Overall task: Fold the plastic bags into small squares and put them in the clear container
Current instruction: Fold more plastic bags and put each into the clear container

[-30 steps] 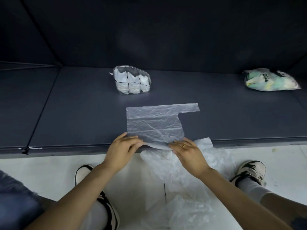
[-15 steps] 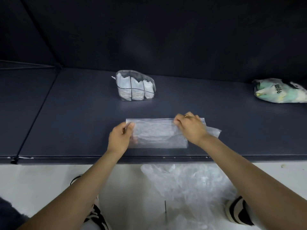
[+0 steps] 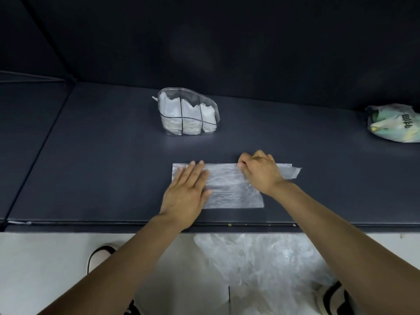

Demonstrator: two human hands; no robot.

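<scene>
Folded bag (image 3: 229,186) flat on worktop (image 3: 102,169) near edge, left hand (image 3: 185,194) fingers straight pressing its left end, right hand (image 3: 261,172) fingers curled pinching far edge, container (image 3: 188,112) beyond, holding folded bags

Translucent whitish plastic bag (image 3: 229,187) on the dark navy matte table (image 3: 102,169); gold ring (image 3: 255,156) on my fingers; clear container (image 3: 188,112) showing white folded squares; mint-and-yellow printed bag (image 3: 394,125) far right.
</scene>
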